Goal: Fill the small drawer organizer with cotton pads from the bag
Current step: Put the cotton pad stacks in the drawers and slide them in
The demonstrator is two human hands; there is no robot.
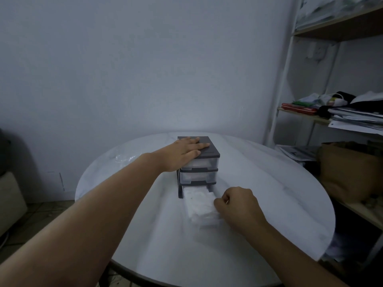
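Observation:
A small grey drawer organizer (209, 151) with three clear drawers stands at the middle of a round white table (269, 183). My left hand (184, 151) lies flat on its lid, fingers straight. The bottom drawer (204, 221) is pulled out toward me and holds white cotton pads (200, 201). My right hand (238, 206) is at the drawer's right front corner, fingers curled on the drawer; the exact contact is hidden. A clear plastic bag (124, 157) lies on the table to the left, behind my left forearm.
A white shelf unit (290, 59) stands at the right with papers, cloths and a brown paper bag (348, 172). A pale box (10, 197) sits on the floor at the left. A wall lies close behind the table.

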